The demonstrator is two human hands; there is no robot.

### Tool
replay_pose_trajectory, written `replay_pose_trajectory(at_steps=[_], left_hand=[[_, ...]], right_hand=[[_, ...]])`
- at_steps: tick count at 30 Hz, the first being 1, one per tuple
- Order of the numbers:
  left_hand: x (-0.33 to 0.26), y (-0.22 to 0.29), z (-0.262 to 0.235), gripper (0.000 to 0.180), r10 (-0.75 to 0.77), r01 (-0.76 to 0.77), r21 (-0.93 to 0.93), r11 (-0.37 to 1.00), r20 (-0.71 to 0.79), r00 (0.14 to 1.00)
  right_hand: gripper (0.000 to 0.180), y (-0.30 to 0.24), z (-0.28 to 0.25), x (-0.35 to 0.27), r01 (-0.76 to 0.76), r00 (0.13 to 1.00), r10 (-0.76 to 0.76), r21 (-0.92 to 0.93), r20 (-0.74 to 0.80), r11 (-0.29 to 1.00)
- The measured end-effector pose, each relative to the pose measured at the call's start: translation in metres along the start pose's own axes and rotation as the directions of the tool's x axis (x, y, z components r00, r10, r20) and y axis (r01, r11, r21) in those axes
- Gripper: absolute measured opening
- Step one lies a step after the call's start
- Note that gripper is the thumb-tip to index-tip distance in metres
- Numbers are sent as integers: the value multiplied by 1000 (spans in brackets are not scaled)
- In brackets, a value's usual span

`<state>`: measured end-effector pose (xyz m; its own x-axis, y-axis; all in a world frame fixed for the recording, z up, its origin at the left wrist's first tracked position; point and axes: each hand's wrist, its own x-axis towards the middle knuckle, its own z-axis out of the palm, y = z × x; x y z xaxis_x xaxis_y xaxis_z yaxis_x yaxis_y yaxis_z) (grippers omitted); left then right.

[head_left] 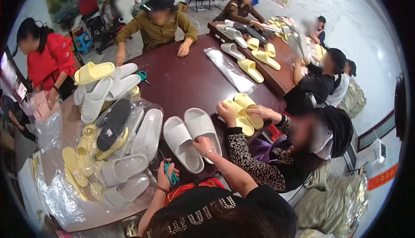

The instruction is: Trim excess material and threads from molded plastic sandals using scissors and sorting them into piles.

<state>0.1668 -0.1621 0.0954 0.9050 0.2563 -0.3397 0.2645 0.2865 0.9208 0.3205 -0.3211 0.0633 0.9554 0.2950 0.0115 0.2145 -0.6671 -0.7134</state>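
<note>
Now, white slippers [190, 136] lengthwise, toes away

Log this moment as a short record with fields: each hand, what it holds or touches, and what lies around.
left hand: grips small teal-handled scissors
right hand: rests on a pair of white slides
surface: dark brown table
to the left: heap of bagged slides, yellow, white and black
neighbour on the right: person in a patterned sleeve handling yellow slides
further off: more people seated around the tables
</note>
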Motion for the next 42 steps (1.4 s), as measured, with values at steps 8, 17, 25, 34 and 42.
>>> replay_pose_trajectory(at_steps=[8,17,25,34,42], left_hand=[[-8,-1,19,31,1,-1,26,1000,10,1000],[14,-30,6,29,153,-157,283,946,37,988],[-18,14,25,34,10,3,316,949,-40,999],[-18,10,30,40,94,-72,380,922,-41,995],[-19,-9,23,40,50,-40,292,956,-27,998]], right_hand=[[25,12,-5,1,-28,999,27,40,24,999],[19,43,31,-5,152,966,-108,-179,234,972],[22,2,-8,-31,60,995,-66,84,71,995],[21,12,-3,-40,133,987,-136,38,90,990],[21,10,3,-42,109,988,-117,84,105,991]])
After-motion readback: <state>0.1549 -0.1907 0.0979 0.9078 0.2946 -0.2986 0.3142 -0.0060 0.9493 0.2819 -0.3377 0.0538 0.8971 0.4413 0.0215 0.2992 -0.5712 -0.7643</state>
